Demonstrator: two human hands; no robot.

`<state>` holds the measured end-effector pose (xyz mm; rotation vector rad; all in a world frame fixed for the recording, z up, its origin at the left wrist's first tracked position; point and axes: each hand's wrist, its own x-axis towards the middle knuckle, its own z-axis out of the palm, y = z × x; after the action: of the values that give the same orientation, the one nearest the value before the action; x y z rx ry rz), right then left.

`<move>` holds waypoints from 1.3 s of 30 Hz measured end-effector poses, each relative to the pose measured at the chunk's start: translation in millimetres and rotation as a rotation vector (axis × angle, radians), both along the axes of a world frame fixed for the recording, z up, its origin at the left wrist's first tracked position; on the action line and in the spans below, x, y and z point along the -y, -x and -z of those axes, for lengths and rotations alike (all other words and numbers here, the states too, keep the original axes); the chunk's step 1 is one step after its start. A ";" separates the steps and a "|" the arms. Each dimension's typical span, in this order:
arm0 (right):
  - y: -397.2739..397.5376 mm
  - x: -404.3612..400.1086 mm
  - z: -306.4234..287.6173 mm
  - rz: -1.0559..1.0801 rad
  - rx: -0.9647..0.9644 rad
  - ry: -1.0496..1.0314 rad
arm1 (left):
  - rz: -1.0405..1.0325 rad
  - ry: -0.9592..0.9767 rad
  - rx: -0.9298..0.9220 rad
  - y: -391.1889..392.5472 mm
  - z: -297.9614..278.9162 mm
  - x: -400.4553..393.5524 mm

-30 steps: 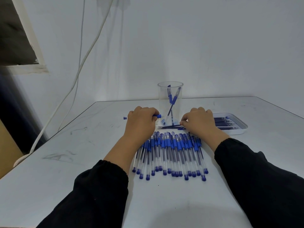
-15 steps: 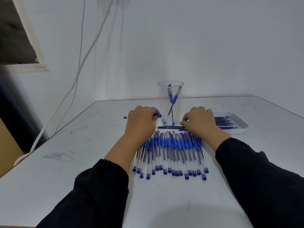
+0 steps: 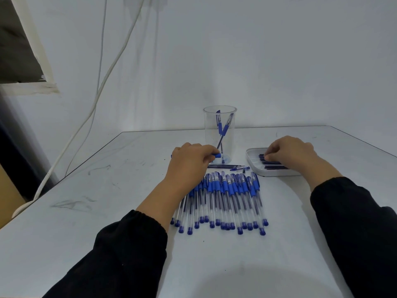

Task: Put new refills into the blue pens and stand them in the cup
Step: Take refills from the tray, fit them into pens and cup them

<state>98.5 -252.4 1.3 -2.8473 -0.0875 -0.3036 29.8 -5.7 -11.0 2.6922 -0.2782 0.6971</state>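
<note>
Right now the left hand [image 3: 189,160] grips a pen barrel [image 3: 217,155] just before the cup [image 3: 219,134] — long axis sideways. Right of the cup, the right hand [image 3: 290,152] pinches at refills [image 3: 271,162] in the tray [image 3: 251,160] — nearer hand for the fetch.

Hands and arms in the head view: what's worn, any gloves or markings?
Both hands are bare: no gloves, rings or watch show on the left hand or the right hand. Each arm wears a plain black long sleeve with a gathered cuff, pushed back so part of the forearm shows. No logos or markings visible.
</note>
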 end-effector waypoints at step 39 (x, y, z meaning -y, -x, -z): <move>-0.6 -1.2 9.6 -0.047 -0.070 0.268 | -0.045 -0.061 -0.032 2.7 2.9 5.9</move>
<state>99.2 -251.2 -8.3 -3.1118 -0.1944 -0.1947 27.1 -11.6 -13.8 2.7729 -0.2350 0.6677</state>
